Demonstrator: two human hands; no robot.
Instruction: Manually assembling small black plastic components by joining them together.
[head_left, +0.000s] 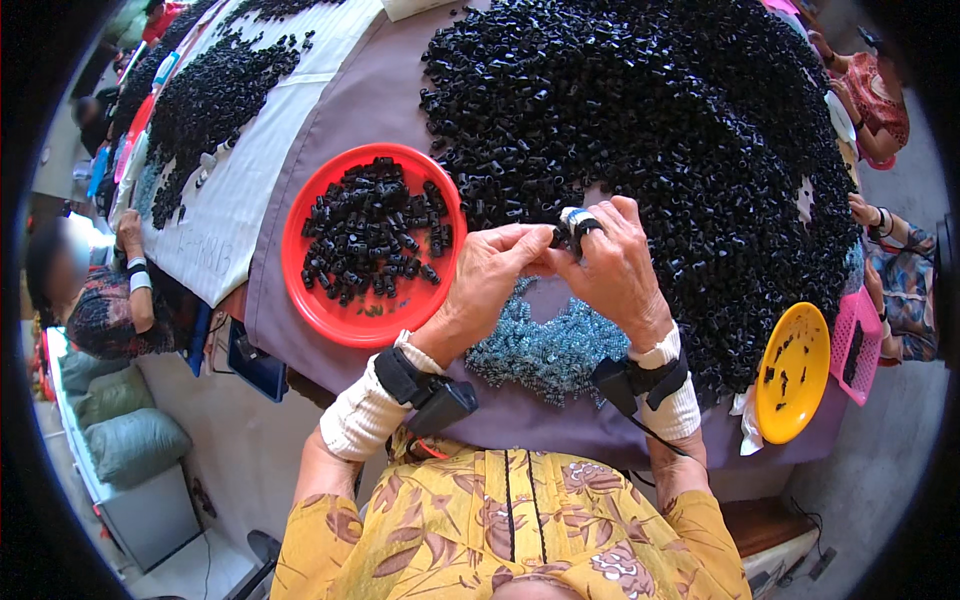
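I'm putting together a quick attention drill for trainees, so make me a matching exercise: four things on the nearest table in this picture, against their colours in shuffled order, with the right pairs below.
Things:
1. The round tray left of centre
2. The small heap just below the middle of the picture
3. The large heap filling the top centre and right
4. The oval-looking plate at the right

Colours (of the thing itself, not its contents):
A. Black
B. Yellow
C. Red
D. Light blue

Right pairs: 1-C, 2-D, 3-A, 4-B
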